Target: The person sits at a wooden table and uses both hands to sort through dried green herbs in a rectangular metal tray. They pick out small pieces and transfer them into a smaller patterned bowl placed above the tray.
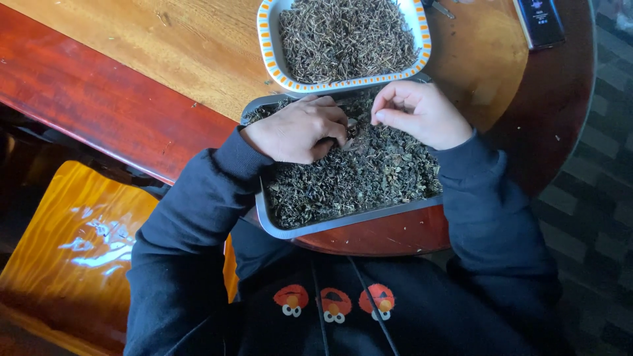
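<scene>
Fingers of the left hand (pixel 297 128) are curling down into dried dark leaves (pixel 356 175), gripping nothing that I can make out. Thumb and forefinger of the right hand (pixel 422 113) are pinching together just beside them; any scrap between is too small to tell. Beneath both fingertips is lying the metal tray (pixel 316 226), and beyond them a white dish with an orange-dashed rim (pixel 269 59) is sitting heaped with similar leaves.

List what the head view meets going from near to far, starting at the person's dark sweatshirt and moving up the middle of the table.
Dark sweatshirt → metal tray of dried leaves → left hand and right hand, side by side on the leaves → white dish with orange-dashed rim, heaped with dried stems.
</scene>
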